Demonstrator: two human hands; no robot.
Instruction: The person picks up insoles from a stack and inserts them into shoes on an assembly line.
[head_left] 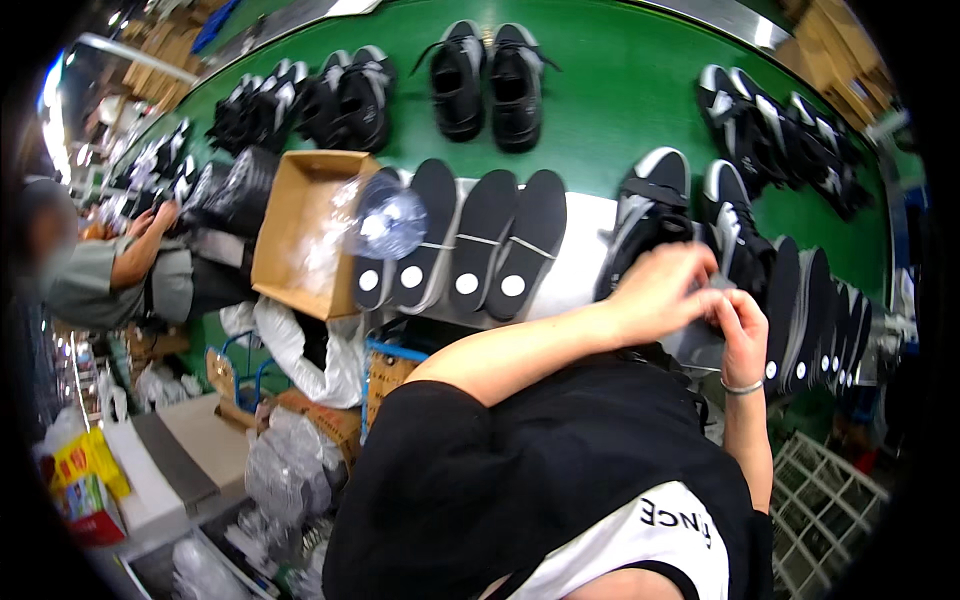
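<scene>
My left hand reaches across to the right, its fingers curled and somewhat blurred. Fingertips nearly meet those of my right hand, which is closed in a pinch and wears a bracelet at the wrist. Whatever lies between the fingers is too small and smeared to name. Just beyond them stand a black shoe with a light toe and its mate, partly hidden by my hands. Black insoles with white round stickers lie in pairs to the left. More insoles stand in a row to the right.
An open cardboard box holds clear plastic, with a clear round plastic piece at its edge. Black shoes stand along the green table, more at the far right. A co-worker handles something at left. A white wire rack stands lower right.
</scene>
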